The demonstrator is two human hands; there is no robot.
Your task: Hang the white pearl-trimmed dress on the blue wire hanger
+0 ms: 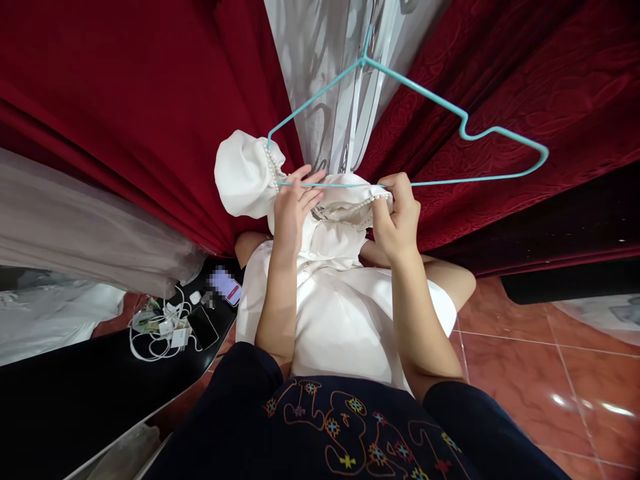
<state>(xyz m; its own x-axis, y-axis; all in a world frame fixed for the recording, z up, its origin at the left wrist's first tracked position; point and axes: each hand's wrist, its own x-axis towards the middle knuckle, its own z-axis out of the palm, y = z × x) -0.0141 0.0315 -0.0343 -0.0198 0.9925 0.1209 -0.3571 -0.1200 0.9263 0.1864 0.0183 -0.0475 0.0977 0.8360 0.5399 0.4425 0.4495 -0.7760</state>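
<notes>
A white dress (345, 313) with pearl trim lies across my lap, its puffed sleeve (243, 175) raised to the left. A turquoise hanger (415, 87) hangs in front of me; its left end runs into the pearl-edged sleeve opening, while its right end is bare. My left hand (293, 207) has its fingers stretched out beside the hanger's lower bar and the neckline; whether it touches the cloth I cannot tell. With fingers closed, my right hand (399, 217) pinches the pearl-trimmed edge of the dress, right by the lower bar.
On the left, a black bench (100, 387) carries a lit phone (226, 287), a dark phone (203, 328) and tangled white cables (160, 343). Red curtains (150, 100) rise on both sides, with white garments (345, 93) between them. Red tiles (520, 373) cover the floor.
</notes>
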